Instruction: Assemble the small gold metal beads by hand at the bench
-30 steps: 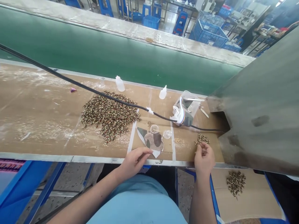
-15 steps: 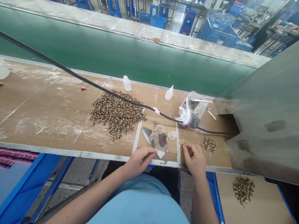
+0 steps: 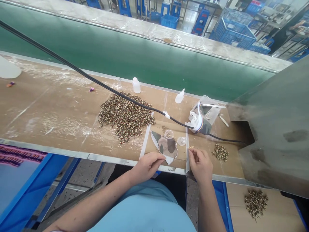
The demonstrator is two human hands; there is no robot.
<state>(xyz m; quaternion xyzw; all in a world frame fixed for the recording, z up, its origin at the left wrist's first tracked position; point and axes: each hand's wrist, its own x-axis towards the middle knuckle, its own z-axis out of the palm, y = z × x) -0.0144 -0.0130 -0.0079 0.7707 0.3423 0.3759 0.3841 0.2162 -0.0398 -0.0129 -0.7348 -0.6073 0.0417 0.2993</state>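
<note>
My left hand (image 3: 150,165) is at the bench's front edge, thumb and forefinger pinched together beside the lower corner of a torn camouflage-patterned sheet (image 3: 166,146). Whatever sits in that pinch is too small to make out. On the sheet stands a small clear cup (image 3: 168,134) with thin sticks in it, and a clear round lid or dish (image 3: 182,141) lies to its right. My right hand (image 3: 201,163) is closed too, its fingertips by a few tiny gold pieces (image 3: 191,147) that it partly covers. Any piece between those fingers is hidden.
A large heap of small ring-shaped metal parts (image 3: 126,116) lies left; a smaller pile (image 3: 220,152) lies right. Two white squeeze bottles (image 3: 136,85) stand behind. A black cable (image 3: 96,84) crosses above the bench to a plastic tub (image 3: 212,112). A metal housing (image 3: 272,129) bounds the right.
The view has shifted slightly, so the bench things appear farther right. Against them, my right hand sits a little farther left, nearer the tape strip. Both hands remain pinched.
</note>
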